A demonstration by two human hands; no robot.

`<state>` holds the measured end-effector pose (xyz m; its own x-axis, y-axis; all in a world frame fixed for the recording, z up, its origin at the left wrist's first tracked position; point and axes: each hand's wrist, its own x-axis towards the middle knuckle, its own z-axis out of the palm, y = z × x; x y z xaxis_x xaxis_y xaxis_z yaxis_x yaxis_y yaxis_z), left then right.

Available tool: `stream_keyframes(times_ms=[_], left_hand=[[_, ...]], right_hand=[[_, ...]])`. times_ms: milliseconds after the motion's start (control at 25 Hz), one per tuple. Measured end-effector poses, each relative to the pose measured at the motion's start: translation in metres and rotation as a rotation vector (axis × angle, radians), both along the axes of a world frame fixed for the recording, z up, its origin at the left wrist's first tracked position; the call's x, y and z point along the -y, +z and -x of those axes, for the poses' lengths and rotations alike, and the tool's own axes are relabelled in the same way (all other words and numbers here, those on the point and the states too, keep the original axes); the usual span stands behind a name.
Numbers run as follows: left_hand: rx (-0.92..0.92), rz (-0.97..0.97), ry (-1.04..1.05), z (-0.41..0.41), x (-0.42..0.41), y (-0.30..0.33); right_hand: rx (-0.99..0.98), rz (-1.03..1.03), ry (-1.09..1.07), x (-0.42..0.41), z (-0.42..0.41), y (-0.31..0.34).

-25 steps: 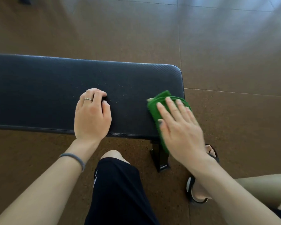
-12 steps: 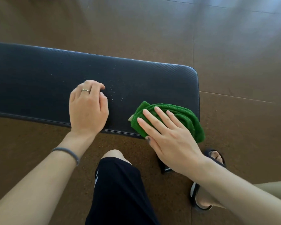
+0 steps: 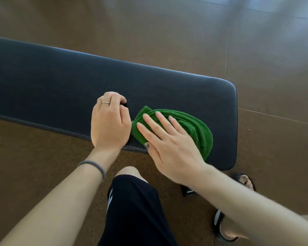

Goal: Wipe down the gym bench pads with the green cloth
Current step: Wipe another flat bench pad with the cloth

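Brown floor point(image 3: 167, 41), speckled like cork or rubber tile, seam lines running across it, window glare washing out the top right corner. One long black bench pad point(image 3: 60, 82) crosses the view, textured vinyl, rounded end at right. A black frame foot shows under its near edge.

Green cloth point(image 3: 190, 126) is bunched in folds on the pad near the right end, close to the near edge. Right hand point(image 3: 169, 144) lies flat on top of it, fingers straight and spread, pressing it down, no pinch. Left hand point(image 3: 108, 123) rests on the pad just beside the cloth, almost touching it, fingers curled under with nothing in them; looks like a brace.

Progress: mid-wipe, by my read. Cloth covers only a small patch at the right end. Can't judge wiped vs unwiped areas: no wet streaks or dust line visible, sheen is too even. Whole left stretch of the pad runs out of view, so likely most of it is still to do. Other pads, if any, aren't visible.

Person is crouched, black shorts, sandal on the right foot.
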<state>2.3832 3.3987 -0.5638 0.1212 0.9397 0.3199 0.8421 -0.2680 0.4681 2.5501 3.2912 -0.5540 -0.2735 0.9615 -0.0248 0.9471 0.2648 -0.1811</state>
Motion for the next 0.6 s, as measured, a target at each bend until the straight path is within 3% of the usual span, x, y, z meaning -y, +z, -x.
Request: stream_keyframes(times_ms=[280, 440, 600], left_hand=[[0.069, 0.059, 0.038, 0.001, -0.003, 0.001], [0.044, 0.062, 0.022, 0.002, -0.001, -0.001], [0.044, 0.045, 0.037, 0.0, -0.001, -0.003]], right_hand=[[-0.045, 0.027, -0.011, -0.154, 0.003, 0.002], [-0.045, -0.095, -0.342, -0.142, -0.078, 0.0], [-0.015, -0.017, -0.668, -0.074, -0.11, -0.003]])
